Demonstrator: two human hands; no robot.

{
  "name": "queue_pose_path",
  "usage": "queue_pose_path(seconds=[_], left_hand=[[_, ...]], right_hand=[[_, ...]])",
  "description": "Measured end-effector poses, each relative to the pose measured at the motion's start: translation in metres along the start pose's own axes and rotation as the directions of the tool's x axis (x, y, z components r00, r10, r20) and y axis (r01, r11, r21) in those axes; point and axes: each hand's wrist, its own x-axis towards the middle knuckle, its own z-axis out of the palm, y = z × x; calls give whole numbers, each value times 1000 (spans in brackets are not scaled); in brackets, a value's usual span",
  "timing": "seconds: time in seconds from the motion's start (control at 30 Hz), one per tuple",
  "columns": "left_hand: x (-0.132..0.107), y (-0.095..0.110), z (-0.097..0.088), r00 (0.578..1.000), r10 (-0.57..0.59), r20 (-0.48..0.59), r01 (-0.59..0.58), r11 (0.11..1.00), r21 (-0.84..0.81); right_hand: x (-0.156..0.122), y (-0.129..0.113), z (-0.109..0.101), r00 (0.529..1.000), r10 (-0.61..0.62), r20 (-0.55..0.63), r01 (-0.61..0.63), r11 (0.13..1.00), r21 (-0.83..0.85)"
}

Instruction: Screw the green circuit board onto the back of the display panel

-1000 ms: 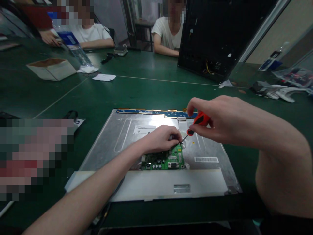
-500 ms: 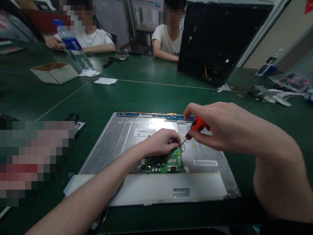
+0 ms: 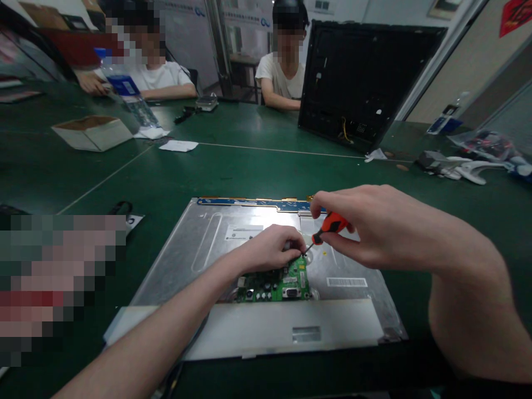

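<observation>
A silver metal display panel (image 3: 199,260) lies flat on the green table in front of me. A green circuit board (image 3: 282,282) sits on its near middle. My left hand (image 3: 270,249) rests on the board's top edge with fingers curled and pressed down on it. My right hand (image 3: 366,227) grips a small screwdriver with an orange handle (image 3: 332,223); its dark tip points down-left at the board's upper right corner, close to my left fingertips. A blue strip board (image 3: 249,203) runs along the panel's far edge.
A black monitor back cover (image 3: 366,72) stands upright at the far right. Two people sit across the table. A water bottle (image 3: 128,94), a cardboard box (image 3: 93,132) and papers lie at the far left. White and grey parts (image 3: 457,163) lie at the right.
The view has tilted upward a little, so the panel and hands sit lower in the picture. Both hands keep their hold at the board's corner.
</observation>
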Motion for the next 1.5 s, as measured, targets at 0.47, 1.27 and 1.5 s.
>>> queue_pose_path(seconds=[0.47, 1.27, 1.5], left_hand=[[-1, 1, -1, 1000, -21, -3, 21, 1000, -2], [-1, 5, -2, 999, -47, 11, 47, 999, -18], [-1, 6, -3, 999, -45, 9, 45, 999, 6]], right_hand=[[-1, -4, -1, 1000, 4, -5, -4, 1000, -9], [2, -3, 1, 999, 49, -18, -50, 997, -56], [1, -3, 1, 998, 57, -29, -59, 997, -47]])
